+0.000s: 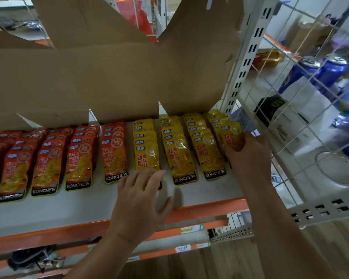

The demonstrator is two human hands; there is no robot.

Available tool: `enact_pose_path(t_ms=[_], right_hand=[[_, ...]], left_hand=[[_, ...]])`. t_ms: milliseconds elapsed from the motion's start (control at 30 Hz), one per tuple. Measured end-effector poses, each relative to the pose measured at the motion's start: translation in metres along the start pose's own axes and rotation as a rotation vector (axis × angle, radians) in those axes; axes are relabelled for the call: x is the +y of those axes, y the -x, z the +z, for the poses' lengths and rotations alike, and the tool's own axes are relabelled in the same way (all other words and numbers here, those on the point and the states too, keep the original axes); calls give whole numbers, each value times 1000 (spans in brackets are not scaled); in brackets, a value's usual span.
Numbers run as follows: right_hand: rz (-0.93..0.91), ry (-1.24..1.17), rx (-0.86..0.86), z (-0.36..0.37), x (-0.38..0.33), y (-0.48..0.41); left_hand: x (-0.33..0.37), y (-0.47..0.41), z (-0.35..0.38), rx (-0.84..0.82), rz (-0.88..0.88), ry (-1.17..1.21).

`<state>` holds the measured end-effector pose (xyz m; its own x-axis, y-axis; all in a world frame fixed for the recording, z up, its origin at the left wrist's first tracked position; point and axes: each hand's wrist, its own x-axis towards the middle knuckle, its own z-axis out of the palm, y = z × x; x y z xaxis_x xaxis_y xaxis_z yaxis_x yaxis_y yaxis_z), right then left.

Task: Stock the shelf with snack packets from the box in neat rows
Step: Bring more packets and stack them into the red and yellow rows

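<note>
Left hand lies spread on the shelf, fingertips touching a yellow packet; at its 3 o'clock, right hand pinches the end stack.

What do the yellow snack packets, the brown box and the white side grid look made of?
The yellow snack packets: probably glossy plastic film, wrinkled highlights. The brown box: matte cardboard, creased flaps. The white side grid: seemingly painted metal wire, thin crossing rods.
</note>
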<state>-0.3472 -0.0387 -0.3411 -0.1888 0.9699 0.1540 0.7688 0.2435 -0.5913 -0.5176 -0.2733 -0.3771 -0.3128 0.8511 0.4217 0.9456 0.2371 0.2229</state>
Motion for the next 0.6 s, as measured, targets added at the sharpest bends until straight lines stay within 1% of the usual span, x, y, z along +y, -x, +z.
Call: enact_pose_path(t_ms=[233, 400, 600], right_hand=[[13, 45, -24, 13, 7, -14], [4, -18, -29, 15, 10, -10], [-14, -5, -16, 20, 12, -8]], left_hand=[[0, 0, 0, -32, -17, 15], [0, -1, -1, -49, -25, 27], [0, -2, -1, -52, -27, 26]])
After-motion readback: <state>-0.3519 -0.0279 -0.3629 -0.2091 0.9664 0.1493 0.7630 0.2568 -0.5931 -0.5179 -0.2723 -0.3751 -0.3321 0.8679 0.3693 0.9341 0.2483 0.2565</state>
